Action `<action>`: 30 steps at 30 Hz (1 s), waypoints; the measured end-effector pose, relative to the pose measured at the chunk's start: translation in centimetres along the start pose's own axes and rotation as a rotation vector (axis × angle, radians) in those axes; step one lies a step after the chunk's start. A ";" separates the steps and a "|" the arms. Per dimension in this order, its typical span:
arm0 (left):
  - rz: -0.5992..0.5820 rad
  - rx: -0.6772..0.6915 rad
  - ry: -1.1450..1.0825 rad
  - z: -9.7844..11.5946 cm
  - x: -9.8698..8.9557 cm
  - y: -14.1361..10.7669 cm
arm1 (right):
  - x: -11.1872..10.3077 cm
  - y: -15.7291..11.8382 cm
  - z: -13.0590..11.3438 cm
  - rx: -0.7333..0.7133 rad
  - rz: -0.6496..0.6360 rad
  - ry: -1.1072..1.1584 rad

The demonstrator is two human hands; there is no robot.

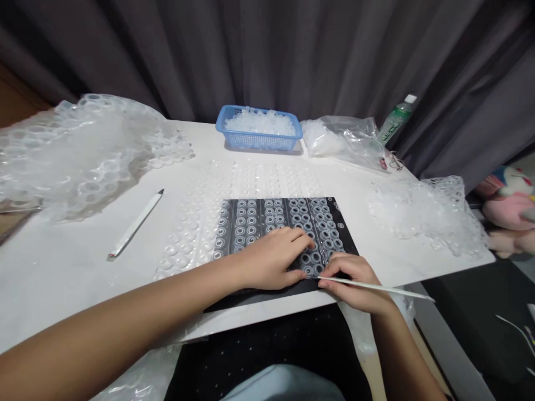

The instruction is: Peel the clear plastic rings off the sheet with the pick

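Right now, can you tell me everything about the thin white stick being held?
The white stick is long, slim and almost straight, perhaps plastic. The right hand pinches it between thumb and fingers near one end. That tip is beside the clear rings; whether it touches them, I can't tell. The rest slants right, past the table's front edge.

Indoor light, moderate and diffuse, source not visible; white tabletop (62,273) bright, curtain (267,50) dim with near-black folds, soft shadow on the near side of the blue basket (262,140). Glare spots on the clear plastic sheeting (87,150) at left and the clear bag (351,139) far right; transparent pieces (188,239) wash out against the white. Wide-angle stretch toward the edges, plush toy (507,209) at right smeared and soft.
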State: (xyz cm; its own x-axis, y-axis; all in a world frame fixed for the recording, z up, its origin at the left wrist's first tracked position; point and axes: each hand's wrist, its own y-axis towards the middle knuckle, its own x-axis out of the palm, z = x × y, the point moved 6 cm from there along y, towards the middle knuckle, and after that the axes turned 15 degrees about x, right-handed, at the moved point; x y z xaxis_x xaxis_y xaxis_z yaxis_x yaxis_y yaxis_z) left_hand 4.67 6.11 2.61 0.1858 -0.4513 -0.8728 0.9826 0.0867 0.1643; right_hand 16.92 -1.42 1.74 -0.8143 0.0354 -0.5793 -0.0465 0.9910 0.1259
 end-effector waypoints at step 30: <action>-0.081 -0.085 0.351 0.1 0.8 -0.3 | -5.9 -1.6 2.7 0.303 0.812 -0.192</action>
State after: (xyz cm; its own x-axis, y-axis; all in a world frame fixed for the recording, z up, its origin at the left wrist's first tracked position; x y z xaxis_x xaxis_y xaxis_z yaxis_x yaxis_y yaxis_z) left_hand 4.54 5.62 1.95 0.0812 -0.1290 -0.9883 0.9878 0.1429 0.0625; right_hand 23.41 -2.85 2.77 -0.4168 0.7366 -0.5326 0.6805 0.6413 0.3545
